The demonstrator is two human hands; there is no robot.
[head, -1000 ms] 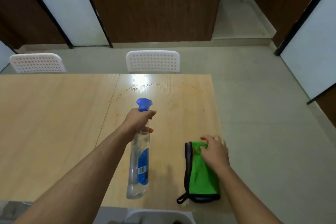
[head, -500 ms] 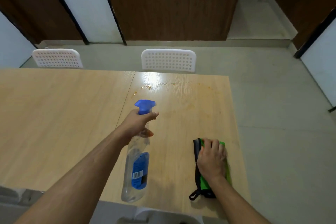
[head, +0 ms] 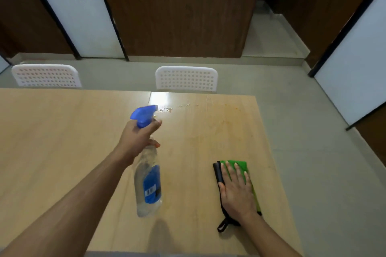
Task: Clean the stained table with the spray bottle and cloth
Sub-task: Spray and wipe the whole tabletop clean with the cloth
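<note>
From the head view, your left hand (head: 139, 139) is curled round the neck of the spray bottle (head: 147, 177), forefinger up by the blue trigger head (head: 144, 115). The bottle is held clear of the worktop (head: 62, 142), its clear body and blue label hanging toward the near edge, the nozzle aimed at the far edge. Your right hand (head: 237, 189) lies flat with fingers straight and spread on the green cloth (head: 240, 166), pressing it to the worktop near the right edge, toward the near right corner. The cloth's black trim and loop (head: 222, 225) stick out at your wrist. Stains (head: 208, 127) spread in an orange-brown smear over the far right part of the worktop, with pale crumb-like specks (head: 167, 109) near the far edge, just past the nozzle. Nothing lies between the nozzle and the stains. Two white perforated chairs (head: 186, 79) stand against the far edge, one (head: 46, 76) further left. Behind them are a white door (head: 77, 10) and brown wood panels (head: 177, 16).
</note>
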